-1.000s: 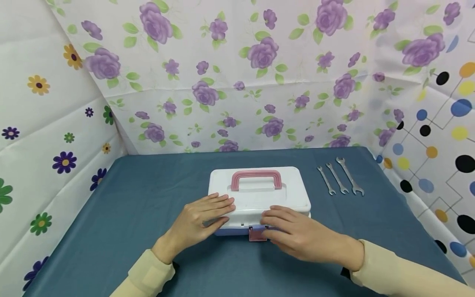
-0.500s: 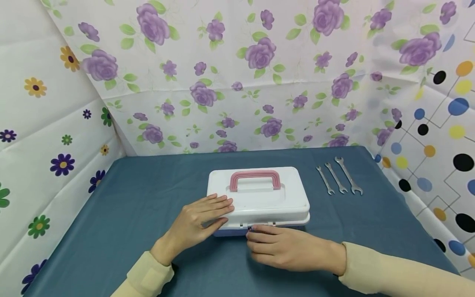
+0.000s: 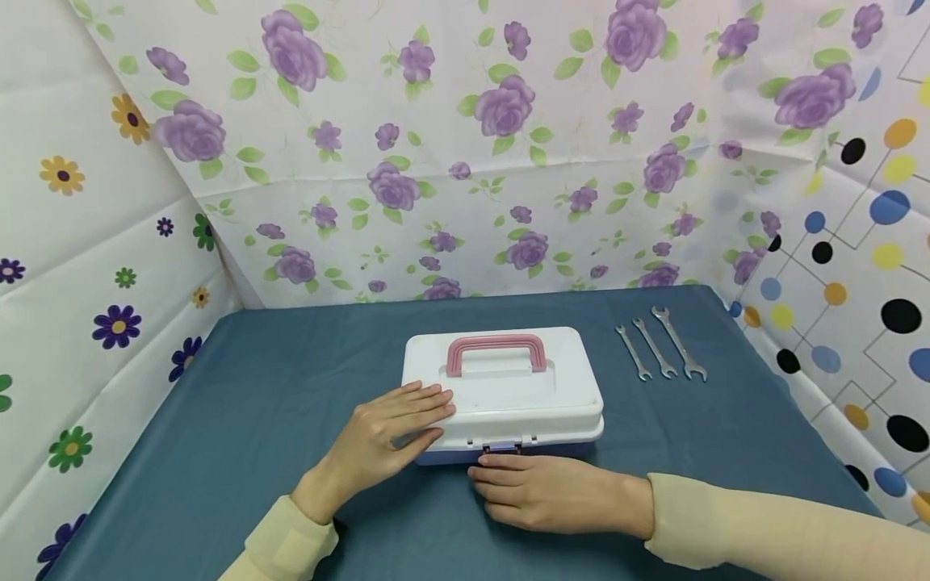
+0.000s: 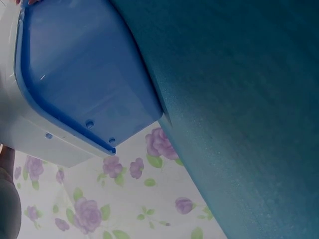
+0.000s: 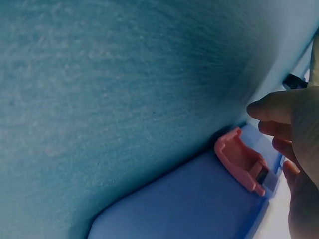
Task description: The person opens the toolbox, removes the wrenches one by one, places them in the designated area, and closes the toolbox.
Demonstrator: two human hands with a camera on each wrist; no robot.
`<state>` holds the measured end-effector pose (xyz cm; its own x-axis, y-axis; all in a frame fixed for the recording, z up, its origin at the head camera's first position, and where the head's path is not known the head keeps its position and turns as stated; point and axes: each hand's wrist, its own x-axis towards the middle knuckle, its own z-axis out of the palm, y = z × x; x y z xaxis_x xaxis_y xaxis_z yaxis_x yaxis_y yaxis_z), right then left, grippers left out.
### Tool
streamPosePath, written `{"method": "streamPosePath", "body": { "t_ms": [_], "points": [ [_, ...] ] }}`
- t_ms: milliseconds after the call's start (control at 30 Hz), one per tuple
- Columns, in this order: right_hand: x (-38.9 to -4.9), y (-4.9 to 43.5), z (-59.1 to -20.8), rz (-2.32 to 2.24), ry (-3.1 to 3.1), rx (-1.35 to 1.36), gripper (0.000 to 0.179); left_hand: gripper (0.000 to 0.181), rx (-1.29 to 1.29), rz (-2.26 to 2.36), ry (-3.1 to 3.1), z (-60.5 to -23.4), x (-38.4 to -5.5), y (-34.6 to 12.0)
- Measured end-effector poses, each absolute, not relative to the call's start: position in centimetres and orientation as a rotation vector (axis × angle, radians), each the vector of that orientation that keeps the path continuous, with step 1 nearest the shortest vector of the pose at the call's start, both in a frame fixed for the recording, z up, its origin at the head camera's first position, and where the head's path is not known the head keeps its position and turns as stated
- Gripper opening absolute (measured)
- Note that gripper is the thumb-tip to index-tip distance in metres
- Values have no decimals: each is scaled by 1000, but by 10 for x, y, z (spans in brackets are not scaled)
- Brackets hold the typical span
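Note:
A toolbox [image 3: 508, 395] with a white lid, a blue base [image 4: 84, 64] and a pink carry handle [image 3: 496, 343] stands on the table, its lid down. My left hand [image 3: 392, 428] rests on the lid's front left corner, fingers straight. Just before the middle of the box's front is my right hand [image 3: 545, 492], its fingers loosely bent. They mostly cover the reddish latch in the head view. In the right wrist view the latch [image 5: 241, 157] stands out from the blue front, its hollow side showing. The right hand's fingers [image 5: 279, 107] are close to it and grip nothing there.
Three open-ended wrenches, the largest [image 3: 679, 343] on the right, lie side by side to the right of the box. Blue-green cloth [image 3: 305, 363] covers the table. Flowered sheets [image 3: 392, 105] rise behind and on the left, with a dotted one [image 3: 865, 323] on the right.
My right hand has moved from the lid's front right edge down and left to the latch. The left hand has stayed on the lid. The head view has shifted slightly.

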<state>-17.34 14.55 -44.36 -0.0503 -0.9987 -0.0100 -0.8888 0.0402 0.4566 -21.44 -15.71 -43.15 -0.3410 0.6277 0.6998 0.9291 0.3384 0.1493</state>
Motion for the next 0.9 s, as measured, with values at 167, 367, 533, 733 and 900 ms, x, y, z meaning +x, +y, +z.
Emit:
{"method": "streamPosePath", "body": {
  "t_ms": [167, 367, 533, 733, 900],
  "points": [
    [-174, 144, -447, -534, -1999, 1902, 32, 40, -1359, -751, -2065, -432, -215, -157],
    [-176, 144, -451, -573, -1979, 1869, 29, 38, -1356, -761, -2065, -432, -215, -156],
    [-176, 143, -452, -577, -1974, 1852, 28, 37, -1356, -763, -2061, -432, -214, -157],
    [-176, 143, -454, -598, -1956, 1824, 29, 37, -1359, -766, -2057, -432, -214, -157],
    [-177, 142, -456, -617, -1943, 1797, 29, 37, -1357, -764, -2056, -432, -214, -157]
  ]
}}
